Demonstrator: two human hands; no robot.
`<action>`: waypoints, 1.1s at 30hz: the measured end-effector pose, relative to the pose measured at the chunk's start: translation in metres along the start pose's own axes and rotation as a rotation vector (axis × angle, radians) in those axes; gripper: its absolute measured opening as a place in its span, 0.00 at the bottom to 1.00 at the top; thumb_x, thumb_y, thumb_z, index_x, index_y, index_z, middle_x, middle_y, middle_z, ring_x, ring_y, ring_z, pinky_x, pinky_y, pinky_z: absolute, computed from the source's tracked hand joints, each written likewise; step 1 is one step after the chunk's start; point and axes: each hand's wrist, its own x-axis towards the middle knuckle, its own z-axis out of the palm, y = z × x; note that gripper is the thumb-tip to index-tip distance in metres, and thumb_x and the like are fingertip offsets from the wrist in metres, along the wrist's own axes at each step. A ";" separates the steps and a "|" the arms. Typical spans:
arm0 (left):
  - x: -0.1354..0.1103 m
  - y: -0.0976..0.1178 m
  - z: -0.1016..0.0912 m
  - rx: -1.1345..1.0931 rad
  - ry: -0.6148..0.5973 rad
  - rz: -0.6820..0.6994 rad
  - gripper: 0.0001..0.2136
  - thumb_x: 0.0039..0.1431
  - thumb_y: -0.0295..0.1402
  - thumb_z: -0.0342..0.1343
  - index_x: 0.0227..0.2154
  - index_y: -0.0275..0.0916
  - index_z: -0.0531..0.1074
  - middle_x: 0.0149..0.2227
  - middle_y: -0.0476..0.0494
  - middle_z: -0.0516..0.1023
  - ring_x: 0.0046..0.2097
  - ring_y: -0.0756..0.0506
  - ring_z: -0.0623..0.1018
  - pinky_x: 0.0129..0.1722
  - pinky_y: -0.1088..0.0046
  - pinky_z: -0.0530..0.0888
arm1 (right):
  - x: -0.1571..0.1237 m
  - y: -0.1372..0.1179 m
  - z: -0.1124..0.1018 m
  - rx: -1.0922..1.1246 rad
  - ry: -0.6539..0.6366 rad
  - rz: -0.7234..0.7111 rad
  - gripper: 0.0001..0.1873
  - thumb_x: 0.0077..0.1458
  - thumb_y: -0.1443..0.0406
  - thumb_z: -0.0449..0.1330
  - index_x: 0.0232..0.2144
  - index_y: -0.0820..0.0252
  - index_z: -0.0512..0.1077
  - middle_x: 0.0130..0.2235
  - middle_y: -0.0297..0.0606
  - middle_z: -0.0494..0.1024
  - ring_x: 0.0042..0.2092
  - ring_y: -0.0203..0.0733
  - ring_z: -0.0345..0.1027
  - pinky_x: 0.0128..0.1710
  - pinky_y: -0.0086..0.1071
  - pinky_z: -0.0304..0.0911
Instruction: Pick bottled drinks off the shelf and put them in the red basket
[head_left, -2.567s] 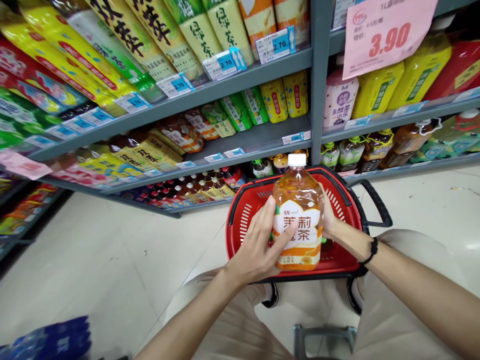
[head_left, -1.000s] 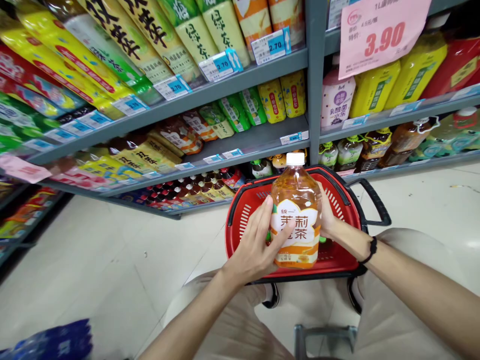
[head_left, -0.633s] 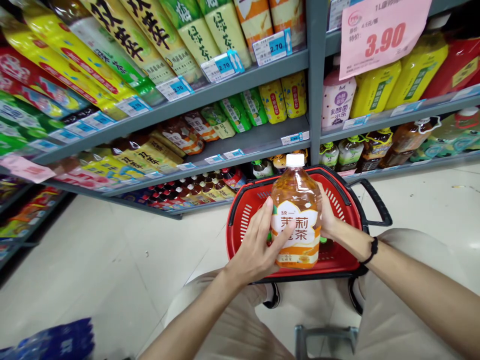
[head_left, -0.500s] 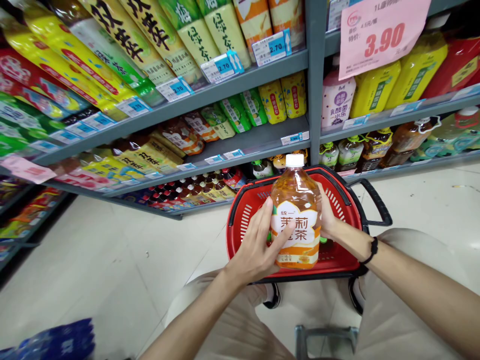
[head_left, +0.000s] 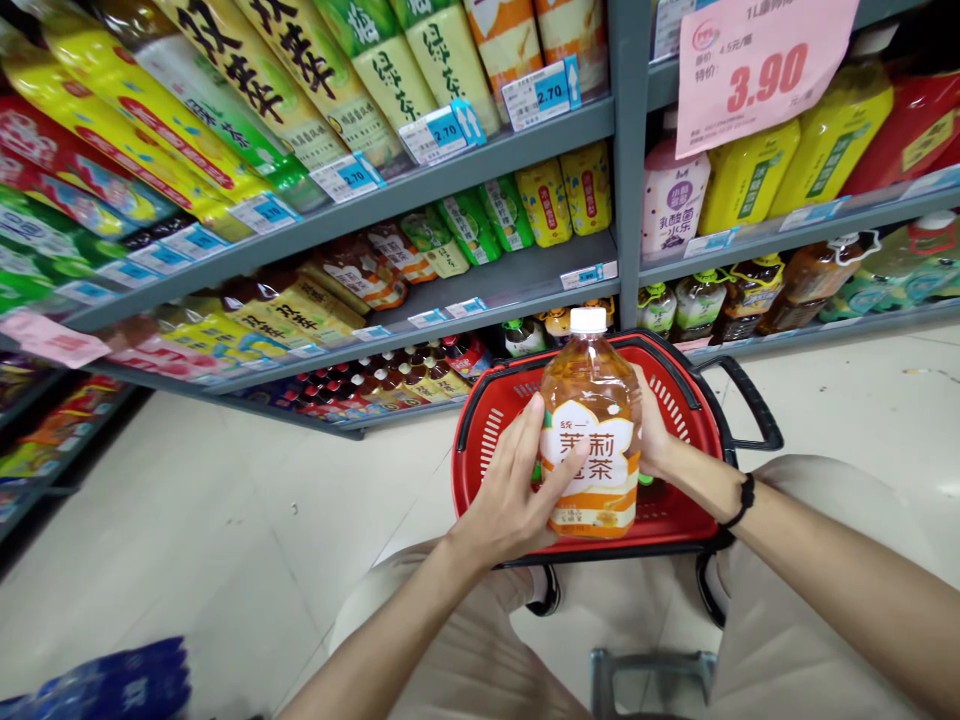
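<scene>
I hold a large bottle of amber tea (head_left: 592,425) upright with both hands; it has a white cap and a white-and-orange label. My left hand (head_left: 510,490) wraps its left side, thumb across the label. My right hand (head_left: 654,430) grips the right side, mostly hidden behind the bottle, with a black band on the wrist. The bottle is over a red shopping basket (head_left: 487,430) with black rim and handles, which sits in front of my knees.
Grey store shelves (head_left: 480,155) packed with drink bottles rise ahead and to the left, with blue price tags and a pink 3.90 sign (head_left: 761,70). Pale tiled floor (head_left: 225,540) lies to the left. A blue bottle pack (head_left: 112,685) sits bottom left.
Almost nothing has changed; the bottle has risen very slightly in my hands and both grips stay the same.
</scene>
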 end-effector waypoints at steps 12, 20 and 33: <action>-0.001 -0.001 -0.003 -0.018 -0.040 -0.007 0.36 0.74 0.36 0.57 0.79 0.33 0.50 0.79 0.17 0.37 0.78 0.23 0.53 0.69 0.42 0.69 | 0.000 0.001 0.002 -0.002 -0.044 -0.002 0.31 0.51 0.36 0.66 0.41 0.54 0.81 0.43 0.41 0.87 0.53 0.58 0.78 0.54 0.49 0.75; 0.001 0.000 -0.006 -0.037 -0.055 -0.025 0.41 0.73 0.42 0.61 0.79 0.34 0.48 0.80 0.19 0.35 0.78 0.22 0.54 0.69 0.42 0.70 | 0.001 0.000 0.005 0.018 0.000 0.014 0.31 0.50 0.36 0.67 0.39 0.54 0.80 0.42 0.41 0.87 0.54 0.59 0.78 0.54 0.49 0.75; 0.003 0.000 -0.004 -0.034 -0.053 -0.025 0.43 0.73 0.47 0.61 0.79 0.34 0.47 0.79 0.18 0.35 0.78 0.23 0.54 0.67 0.43 0.72 | -0.004 -0.005 0.011 -0.023 -0.021 0.006 0.32 0.48 0.35 0.66 0.39 0.53 0.79 0.43 0.42 0.87 0.55 0.59 0.77 0.54 0.51 0.75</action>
